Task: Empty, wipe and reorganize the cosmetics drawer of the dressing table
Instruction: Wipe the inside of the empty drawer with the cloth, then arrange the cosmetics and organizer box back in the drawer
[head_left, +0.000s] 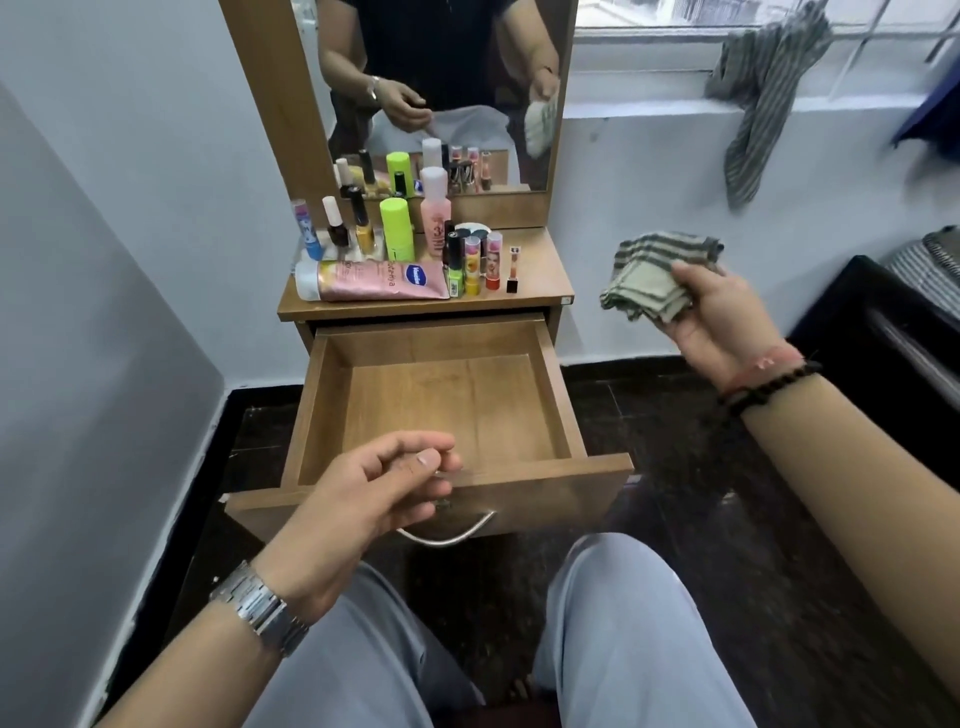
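Observation:
The wooden drawer (563, 395) of the dressing table is pulled out and holds nothing. My right hand (719, 317) grips a folded green-striped cloth (649, 273) in the air, to the right of the tabletop. My left hand (379, 493) hovers over the drawer's front edge with fingers loosely curled, holding nothing. On the tabletop (540, 283) stand several cosmetics: a pink lotion tube (374, 280) lying down, a green bottle (397, 228), a pink bottle (434, 213), nail polishes (358, 221) and lipsticks (478, 265).
A mirror (441, 78) rises behind the cosmetics. A striped cloth (763, 98) hangs from the window sill at the upper right. A dark piece of furniture (883, 322) stands on the right. The drawer's metal handle (457, 535) is just above my knees. Walls close in left.

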